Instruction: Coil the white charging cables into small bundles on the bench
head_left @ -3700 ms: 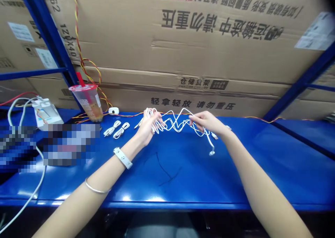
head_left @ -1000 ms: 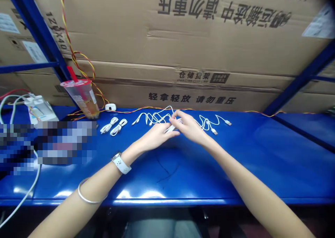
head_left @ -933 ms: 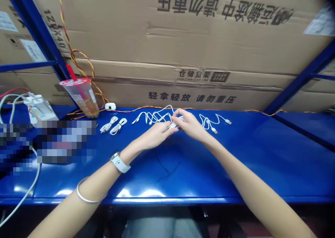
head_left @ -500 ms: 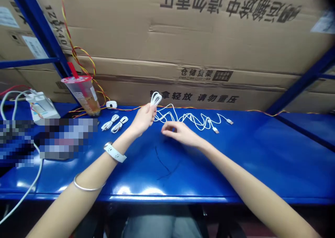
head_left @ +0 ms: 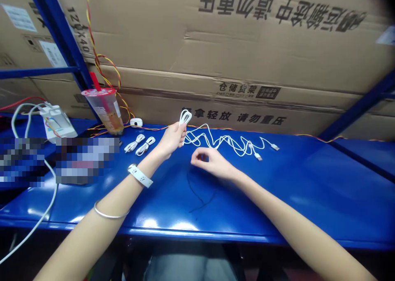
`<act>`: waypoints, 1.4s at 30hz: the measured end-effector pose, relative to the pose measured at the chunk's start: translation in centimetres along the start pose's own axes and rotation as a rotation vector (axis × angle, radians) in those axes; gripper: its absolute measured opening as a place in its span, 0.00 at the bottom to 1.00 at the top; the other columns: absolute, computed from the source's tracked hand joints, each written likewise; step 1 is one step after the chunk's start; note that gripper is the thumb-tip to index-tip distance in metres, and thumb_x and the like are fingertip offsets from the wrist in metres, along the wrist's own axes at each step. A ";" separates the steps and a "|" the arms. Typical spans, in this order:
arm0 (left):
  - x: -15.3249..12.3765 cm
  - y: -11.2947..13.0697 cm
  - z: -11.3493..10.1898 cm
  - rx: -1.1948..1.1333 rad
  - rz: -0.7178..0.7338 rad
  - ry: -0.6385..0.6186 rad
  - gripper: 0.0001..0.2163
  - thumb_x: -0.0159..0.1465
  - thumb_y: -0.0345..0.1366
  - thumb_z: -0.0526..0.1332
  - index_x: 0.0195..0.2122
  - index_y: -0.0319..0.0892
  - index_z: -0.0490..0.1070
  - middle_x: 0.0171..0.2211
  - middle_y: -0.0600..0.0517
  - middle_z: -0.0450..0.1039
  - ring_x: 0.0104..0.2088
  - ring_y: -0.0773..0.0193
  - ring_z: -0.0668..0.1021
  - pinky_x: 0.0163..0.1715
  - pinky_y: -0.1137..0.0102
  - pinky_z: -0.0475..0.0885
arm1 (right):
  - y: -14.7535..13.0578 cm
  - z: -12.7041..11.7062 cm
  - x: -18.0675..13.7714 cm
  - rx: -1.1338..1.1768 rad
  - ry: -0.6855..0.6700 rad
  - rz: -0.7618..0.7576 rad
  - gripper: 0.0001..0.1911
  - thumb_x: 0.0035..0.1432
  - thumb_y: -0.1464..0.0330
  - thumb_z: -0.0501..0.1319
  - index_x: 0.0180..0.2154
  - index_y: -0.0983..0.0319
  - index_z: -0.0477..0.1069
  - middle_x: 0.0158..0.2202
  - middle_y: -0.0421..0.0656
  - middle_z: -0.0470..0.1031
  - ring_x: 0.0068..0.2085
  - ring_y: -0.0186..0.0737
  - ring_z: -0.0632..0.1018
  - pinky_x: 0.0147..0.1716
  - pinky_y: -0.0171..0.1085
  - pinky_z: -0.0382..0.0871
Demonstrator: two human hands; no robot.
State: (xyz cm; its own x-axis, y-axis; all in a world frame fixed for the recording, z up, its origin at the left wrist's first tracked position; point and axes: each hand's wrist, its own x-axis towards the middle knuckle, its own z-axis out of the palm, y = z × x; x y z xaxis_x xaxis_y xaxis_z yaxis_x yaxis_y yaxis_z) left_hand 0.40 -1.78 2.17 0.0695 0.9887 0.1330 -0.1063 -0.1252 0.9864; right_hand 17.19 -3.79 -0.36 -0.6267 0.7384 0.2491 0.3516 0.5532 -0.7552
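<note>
Coil (head_left: 184, 117) in closed left hand (head_left: 171, 140), best pinched firmly at mid-length against slipping. Nearer, right hand (head_left: 214, 163) pinched together; cannot tell if on anything.

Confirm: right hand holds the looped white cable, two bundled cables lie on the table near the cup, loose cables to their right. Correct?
No, wrong hand: in the head view, the left hand holds the looped white cable, not the right hand. The rest stands: two bundled cables lie on the table near the cup, with loose cables to their right.
</note>
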 end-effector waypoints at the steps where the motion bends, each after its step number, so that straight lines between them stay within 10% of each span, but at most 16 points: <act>1: 0.1 -0.2 -0.1 -0.002 -0.015 -0.006 0.10 0.66 0.37 0.53 0.27 0.41 0.57 0.19 0.61 0.52 0.13 0.79 0.54 0.12 0.82 0.48 | -0.2 -0.5 0.1 0.092 0.060 0.021 0.07 0.54 0.67 0.60 0.29 0.64 0.71 0.30 0.41 0.73 0.32 0.35 0.71 0.34 0.35 0.63; 10: -2.0 -1.6 2.9 0.059 -0.128 -0.300 0.11 0.64 0.42 0.55 0.29 0.41 0.58 0.22 0.60 0.53 0.16 0.78 0.55 0.14 0.81 0.50 | 0.2 -1.6 0.3 0.411 0.515 0.177 0.08 0.47 0.65 0.62 0.26 0.65 0.72 0.25 0.40 0.72 0.29 0.35 0.70 0.32 0.35 0.63; 20: -2.2 -1.2 3.2 0.051 -0.134 -0.246 0.13 0.65 0.44 0.53 0.29 0.41 0.57 0.22 0.60 0.52 0.16 0.78 0.54 0.14 0.80 0.48 | 0.0 -2.6 0.2 0.358 0.355 0.160 0.09 0.47 0.64 0.64 0.27 0.64 0.73 0.29 0.42 0.76 0.34 0.38 0.74 0.38 0.37 0.65; 26: -2.4 0.0 2.1 -0.117 -0.243 -0.638 0.15 0.64 0.46 0.54 0.28 0.41 0.56 0.22 0.60 0.45 0.18 0.77 0.48 0.16 0.80 0.42 | 0.6 -7.4 -0.6 0.376 0.132 0.085 0.12 0.49 0.64 0.65 0.37 0.61 0.72 0.33 0.41 0.73 0.34 0.35 0.72 0.35 0.35 0.65; 32: -3.9 0.7 2.8 -0.125 -0.371 -0.923 0.16 0.63 0.47 0.56 0.27 0.41 0.55 0.22 0.60 0.43 0.19 0.76 0.46 0.15 0.79 0.40 | -0.5 -7.0 -0.8 0.168 -0.089 -0.152 0.18 0.58 0.61 0.59 0.50 0.56 0.71 0.53 0.46 0.68 0.53 0.43 0.69 0.51 0.43 0.64; 42: -3.0 0.9 1.8 -0.123 -0.227 -0.773 0.15 0.63 0.46 0.56 0.29 0.40 0.57 0.22 0.60 0.44 0.18 0.77 0.48 0.16 0.79 0.42 | -0.4 -6.6 -0.7 -0.272 0.153 -0.210 0.12 0.61 0.65 0.55 0.34 0.61 0.77 0.29 0.42 0.77 0.31 0.39 0.75 0.35 0.37 0.65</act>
State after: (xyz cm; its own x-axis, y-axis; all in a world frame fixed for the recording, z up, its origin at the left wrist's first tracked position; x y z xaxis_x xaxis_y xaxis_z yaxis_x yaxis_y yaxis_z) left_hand 1.88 -5.03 2.81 0.7630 0.6464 0.0046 -0.1127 0.1259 0.9856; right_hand 22.03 -1.97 3.75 -0.6008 0.6359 0.4844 0.4117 0.7655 -0.4944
